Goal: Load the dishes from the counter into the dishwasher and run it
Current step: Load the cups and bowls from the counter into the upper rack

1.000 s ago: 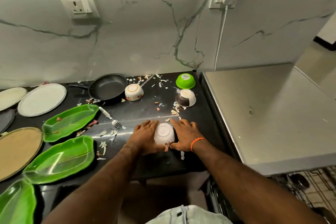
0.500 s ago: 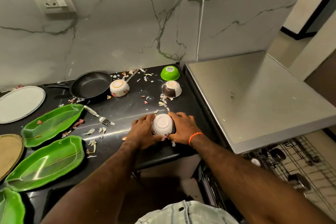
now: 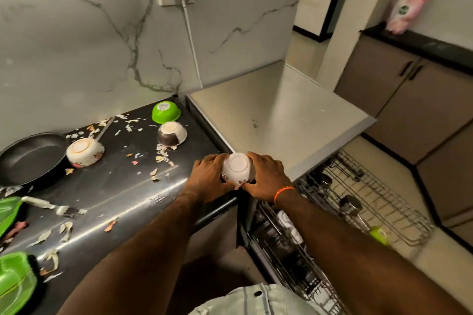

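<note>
Nearest to us, the pulled-out dishwasher rack (image 3: 358, 202) stood at lower right, below the steel top, already carrying a few dark pots and a small green item; we judged it was drawn out to take the next piece.

At the desk's (image 3: 122, 194) near right edge, we held the white floral bowl (image 3: 238, 168) upside down, base facing up, between both hands. The left hand (image 3: 208, 178) cupped its left side and the right hand (image 3: 266, 176), with an orange band at the wrist, cupped its right side; the fingers (image 3: 258, 158) of each curled round the wall, thumbs meeting at the near rim. Whether the bowl had cleared the desk we could not tell. In our judgement it was kept inverted because it would sit that way in the rack.

Farther left lay another inverted floral bowl (image 3: 85, 152) beside a black pan (image 3: 30, 156), then a brown-and-white bowl (image 3: 172, 133) and a green bowl (image 3: 165, 111) by the wall, all awaiting loading amid food scraps.
</note>
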Demonstrator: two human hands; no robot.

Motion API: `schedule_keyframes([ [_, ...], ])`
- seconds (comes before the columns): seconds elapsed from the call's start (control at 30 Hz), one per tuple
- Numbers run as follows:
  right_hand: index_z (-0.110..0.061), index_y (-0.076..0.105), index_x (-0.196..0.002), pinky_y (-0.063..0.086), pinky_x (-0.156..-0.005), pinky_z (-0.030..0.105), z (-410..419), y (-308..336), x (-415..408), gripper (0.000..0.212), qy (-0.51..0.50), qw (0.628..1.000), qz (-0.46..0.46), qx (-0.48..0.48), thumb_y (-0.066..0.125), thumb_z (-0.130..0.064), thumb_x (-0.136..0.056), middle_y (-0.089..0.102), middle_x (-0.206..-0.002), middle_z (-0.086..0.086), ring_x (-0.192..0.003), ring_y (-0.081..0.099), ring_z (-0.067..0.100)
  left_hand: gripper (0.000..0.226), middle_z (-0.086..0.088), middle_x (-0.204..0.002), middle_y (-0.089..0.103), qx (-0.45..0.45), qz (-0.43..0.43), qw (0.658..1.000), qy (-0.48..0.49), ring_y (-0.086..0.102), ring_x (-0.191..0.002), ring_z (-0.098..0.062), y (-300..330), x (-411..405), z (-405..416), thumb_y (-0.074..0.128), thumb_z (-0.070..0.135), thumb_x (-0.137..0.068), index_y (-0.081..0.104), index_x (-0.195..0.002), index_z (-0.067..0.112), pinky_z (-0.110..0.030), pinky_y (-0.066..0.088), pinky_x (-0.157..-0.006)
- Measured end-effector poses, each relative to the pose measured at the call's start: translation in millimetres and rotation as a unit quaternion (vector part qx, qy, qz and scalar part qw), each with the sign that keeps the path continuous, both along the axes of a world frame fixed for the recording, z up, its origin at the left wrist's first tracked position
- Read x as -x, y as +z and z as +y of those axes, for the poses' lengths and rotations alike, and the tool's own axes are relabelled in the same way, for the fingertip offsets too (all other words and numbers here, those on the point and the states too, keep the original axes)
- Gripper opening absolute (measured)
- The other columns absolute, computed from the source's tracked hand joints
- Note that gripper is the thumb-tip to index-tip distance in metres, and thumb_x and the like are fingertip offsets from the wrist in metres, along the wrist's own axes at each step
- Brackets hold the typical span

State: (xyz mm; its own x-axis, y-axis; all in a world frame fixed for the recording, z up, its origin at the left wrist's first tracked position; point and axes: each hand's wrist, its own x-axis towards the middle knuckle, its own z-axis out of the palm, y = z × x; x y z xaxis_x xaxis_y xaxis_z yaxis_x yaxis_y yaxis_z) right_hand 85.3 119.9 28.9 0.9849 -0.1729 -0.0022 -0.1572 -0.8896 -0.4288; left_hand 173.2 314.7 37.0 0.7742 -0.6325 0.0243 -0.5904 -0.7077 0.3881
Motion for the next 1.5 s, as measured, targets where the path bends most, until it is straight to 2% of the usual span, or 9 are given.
schedule_keyframes([
  [0.2, -0.032, 0.026, -0.147, 0.034, -0.105, 0.049, -63, 1, 42, 0.094, -0.079, 0.997, -0.016, -0.008, 0.069, -0.058, -0.068, 0.055, -0.135, 0.005, -0.128, 0.046, 0.028, 0.091, 0.001, -0.138, 0.058, 0.029, 0.016, 0.998, -0.052, 0.052, -0.128, -0.022, -1, 16, -82, 0.072, 0.063, -0.061, 0.047, -0.139, 0.024, -0.04, 0.034, -0.106],
  [0.3, -0.032, 0.024, -0.148, 0.034, -0.106, 0.053, -97, -3, 69, 0.096, -0.107, 0.994, -0.005, -0.016, 0.071, -0.049, -0.067, 0.053, -0.136, 0.006, -0.129, 0.045, 0.031, 0.09, 0.0, -0.138, 0.058, 0.023, 0.019, 0.996, -0.09, 0.052, -0.128, -0.023, -2, 31, -125, 0.071, 0.062, -0.062, 0.046, -0.138, 0.022, -0.042, 0.035, -0.107],
  [0.57, -0.027, 0.023, -0.153, 0.036, -0.108, 0.05, -182, -30, 152, 0.096, -0.208, 0.978, 0.009, -0.029, 0.07, -0.049, -0.072, 0.049, -0.141, 0.008, -0.129, 0.044, 0.031, 0.093, -0.007, -0.138, 0.055, -0.015, 0.023, 0.982, -0.189, 0.049, -0.127, -0.028, -22, 81, -235, 0.076, 0.059, -0.07, 0.041, -0.148, 0.026, -0.041, 0.035, -0.107],
  [0.7, -0.023, 0.028, -0.154, 0.038, -0.108, 0.048, -212, -46, 188, 0.096, -0.258, 0.966, 0.016, -0.033, 0.07, -0.05, -0.072, 0.05, -0.144, 0.009, -0.129, 0.046, 0.033, 0.09, -0.008, -0.139, 0.057, -0.029, 0.036, 0.972, -0.231, 0.053, -0.126, -0.029, -35, 105, -283, 0.078, 0.051, -0.068, 0.045, -0.147, 0.021, -0.04, 0.038, -0.106],
  [0.87, -0.025, 0.027, -0.153, 0.04, -0.105, 0.043, -233, -62, 225, 0.096, -0.328, 0.942, 0.03, -0.066, 0.072, -0.048, -0.071, 0.05, -0.144, 0.009, -0.129, 0.046, 0.032, 0.085, -0.005, -0.133, 0.061, -0.041, 0.078, 0.956, -0.279, 0.056, -0.122, -0.028, -53, 128, -331, 0.082, 0.049, -0.065, 0.049, -0.138, 0.019, -0.047, 0.041, -0.107],
  [1.07, -0.026, 0.026, -0.151, 0.042, -0.107, 0.044, -256, -93, 249, 0.092, -0.417, 0.897, 0.047, -0.136, 0.074, -0.047, -0.076, 0.05, -0.145, 0.009, -0.127, 0.047, 0.03, 0.086, -0.006, -0.138, 0.058, -0.083, 0.121, 0.924, -0.353, 0.053, -0.126, -0.027, -93, 140, -394, 0.081, 0.048, -0.071, 0.042, -0.143, 0.021, -0.041, 0.037, -0.108],
  [1.3, -0.029, 0.019, -0.154, 0.045, -0.099, 0.041, -298, -145, 264, 0.088, -0.498, 0.846, 0.064, -0.18, 0.072, -0.035, -0.084, 0.053, -0.133, 0.01, -0.119, 0.049, 0.029, 0.083, -0.003, -0.152, 0.045, -0.115, 0.139, 0.876, -0.447, 0.041, -0.139, -0.026, -149, 148, -476, 0.073, 0.043, -0.08, 0.034, -0.152, 0.026, -0.046, 0.03, -0.117],
  [1.4, -0.028, 0.019, -0.156, 0.044, -0.1, 0.042, -325, -171, 264, 0.087, -0.524, 0.827, 0.065, -0.194, 0.071, -0.028, -0.086, 0.054, -0.13, 0.011, -0.12, 0.049, 0.03, 0.084, -0.003, -0.151, 0.047, -0.125, 0.157, 0.872, -0.447, 0.038, -0.141, -0.026, -180, 154, -509, 0.074, 0.038, -0.084, 0.03, -0.154, 0.03, -0.047, 0.025, -0.121],
  [1.5, -0.022, 0.021, -0.158, 0.045, -0.102, 0.044, -351, -196, 258, 0.084, -0.545, 0.813, 0.056, -0.195, 0.068, -0.019, -0.088, 0.055, -0.136, 0.014, -0.123, 0.05, 0.033, 0.084, -0.003, -0.151, 0.047, -0.126, 0.185, 0.871, -0.437, 0.041, -0.14, -0.026, -210, 159, -538, 0.077, 0.035, -0.084, 0.031, -0.154, 0.028, -0.052, 0.029, -0.12],
])
